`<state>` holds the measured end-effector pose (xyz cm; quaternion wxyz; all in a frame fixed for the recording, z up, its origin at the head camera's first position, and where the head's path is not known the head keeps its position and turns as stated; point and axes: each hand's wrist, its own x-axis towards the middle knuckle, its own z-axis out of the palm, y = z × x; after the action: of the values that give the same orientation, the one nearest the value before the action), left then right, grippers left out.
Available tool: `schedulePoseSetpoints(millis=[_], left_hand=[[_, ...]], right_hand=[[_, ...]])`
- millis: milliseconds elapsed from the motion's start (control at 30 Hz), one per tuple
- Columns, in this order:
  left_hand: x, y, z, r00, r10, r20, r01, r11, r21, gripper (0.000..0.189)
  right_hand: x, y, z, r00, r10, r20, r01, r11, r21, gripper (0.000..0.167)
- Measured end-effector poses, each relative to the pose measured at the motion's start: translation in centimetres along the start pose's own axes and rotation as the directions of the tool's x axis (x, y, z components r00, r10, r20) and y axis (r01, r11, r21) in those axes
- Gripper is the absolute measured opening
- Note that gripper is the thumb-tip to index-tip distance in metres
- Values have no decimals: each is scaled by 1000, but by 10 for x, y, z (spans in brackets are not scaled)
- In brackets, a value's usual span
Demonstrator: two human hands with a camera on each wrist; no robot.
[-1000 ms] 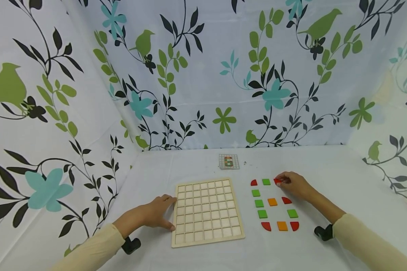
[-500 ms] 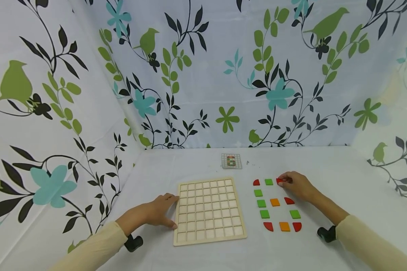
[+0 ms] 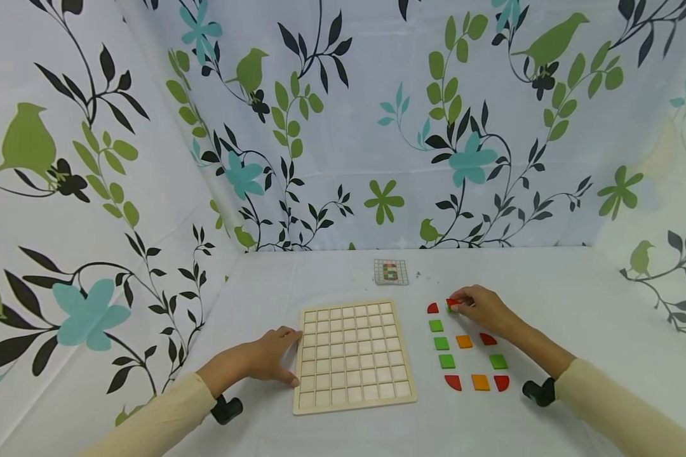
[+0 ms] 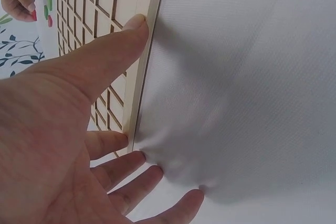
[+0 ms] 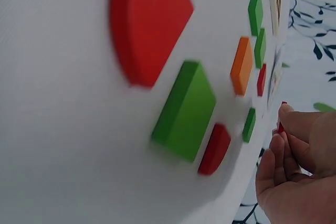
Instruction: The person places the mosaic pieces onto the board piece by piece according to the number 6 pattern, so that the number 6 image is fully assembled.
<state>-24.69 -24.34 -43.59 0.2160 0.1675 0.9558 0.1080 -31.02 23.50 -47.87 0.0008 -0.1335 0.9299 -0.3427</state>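
In the head view a wooden grid board lies left of centre. My left hand rests along its left edge, with the thumb on the frame in the left wrist view and the fingers spread by the rim. My right hand pinches a red quarter-round tile between thumb and fingers. It is raised off the cloth in the right wrist view, above the top row, partly covering a green square tile in the head view. Most of the held tile is hidden by fingers.
Right of the board lie green square tiles, orange squares and red quarter-rounds, several in all. A small grid card with a coloured pattern lies at the back. Patterned curtains stand behind and at both sides.
The right hand has lifted the red quarter-round tile from the top right spot and moved it left over the green tile. My left hand has stayed at the board.
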Motion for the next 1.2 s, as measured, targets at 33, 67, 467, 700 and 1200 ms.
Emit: schedulePoseSetpoints(millis=[33,67,467,700,1200], left_hand=[[0,0,0,1000,0,2,0,1000,-1,99],[0,0,0,1000,-1,4,1,1000,-3,99],[-2,0,-1,1000,6,3,-6,1000,0,99],[-2,0,-1,1000,-9,6,9,1000,4,99],[-1,0,0,1000,-7,-9,7,1000,9,99]], right_hand=[[1,-3,2,1000,-4,-3,4,1000,3,27],[2,-6,4,1000,-10,-5,10,1000,5,27],[13,-26,25,999,-48,-22,47,999,-14,25],[22,-41,39,999,-47,14,47,999,21,22],[30,-72,69,987,-151,48,150,988,28,17]])
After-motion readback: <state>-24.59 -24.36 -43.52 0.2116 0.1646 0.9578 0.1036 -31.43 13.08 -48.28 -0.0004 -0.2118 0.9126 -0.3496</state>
